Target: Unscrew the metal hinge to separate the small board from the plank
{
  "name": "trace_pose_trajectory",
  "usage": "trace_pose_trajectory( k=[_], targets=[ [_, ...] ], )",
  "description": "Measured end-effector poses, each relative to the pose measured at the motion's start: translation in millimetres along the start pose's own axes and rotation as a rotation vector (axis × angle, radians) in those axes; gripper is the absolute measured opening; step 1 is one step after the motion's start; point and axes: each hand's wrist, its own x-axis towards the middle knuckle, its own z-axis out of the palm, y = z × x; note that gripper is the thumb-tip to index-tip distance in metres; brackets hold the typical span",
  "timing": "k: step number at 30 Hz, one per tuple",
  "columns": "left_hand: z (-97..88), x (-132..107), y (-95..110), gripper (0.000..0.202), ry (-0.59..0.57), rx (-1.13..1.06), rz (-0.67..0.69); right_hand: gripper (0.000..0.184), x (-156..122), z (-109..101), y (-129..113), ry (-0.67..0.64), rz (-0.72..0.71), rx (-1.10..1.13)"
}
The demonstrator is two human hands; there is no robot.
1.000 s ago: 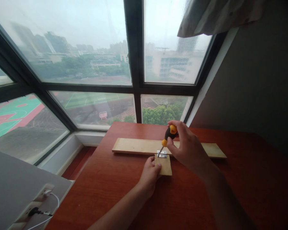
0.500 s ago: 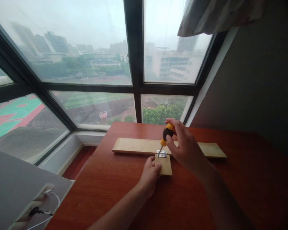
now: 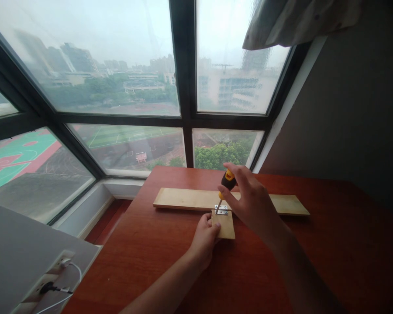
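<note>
Table [image 3: 144, 266], left edge inward: long board [image 3: 183, 197] lies flat, roughly along the far edge, its left end near the left edge. My left hand [image 3: 205, 235] pinches the small board [image 3: 225, 227], thumb on top, fingers closed round its left side; that piece sits between the long board and the table's near edge. Metal hinge [image 3: 221, 209] bridges the two boards. Screwdriver [image 3: 228, 179] leans right, tip at the hinge's near-left corner. My right hand [image 3: 253, 196] has thumb and fingertips part-curled on its handle, a light hold. Step in hand, I judge: turning a screw in the near leaf, though the tip is too small to be sure it's seated. Next move calls for straight downward pressure, small board steady.
</note>
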Motion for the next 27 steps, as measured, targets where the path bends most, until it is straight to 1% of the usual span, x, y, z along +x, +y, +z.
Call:
trace_pose_trajectory(
  k=[3, 8, 14, 21, 27],
  targets=[
    [0.7, -1.2, 1.1, 0.033, 0.000, 0.014, 0.002, 0.039, -0.1, 0.3, 1.2, 0.010, 0.014, -0.024],
    [1.2, -2.3, 2.0, 0.034, -0.012, 0.011, 0.011, 0.044, -0.1, -1.1, -1.3, 0.011, -0.020, 0.070],
    [1.3, -1.8, 1.7, 0.035, 0.002, 0.018, -0.001, 0.041, -0.1, -2.3, 0.3, -0.008, 0.017, -0.047],
    [1.8, -2.8, 2.9, 0.035, -0.012, 0.019, 0.005, 0.048, -0.2, -1.8, -0.5, 0.040, -0.034, 0.070],
    [1.8, -1.6, 1.8, 0.033, 0.001, 0.029, 0.004, 0.044, -0.3, -0.9, 3.7, 0.020, 0.003, -0.050]
  ],
)
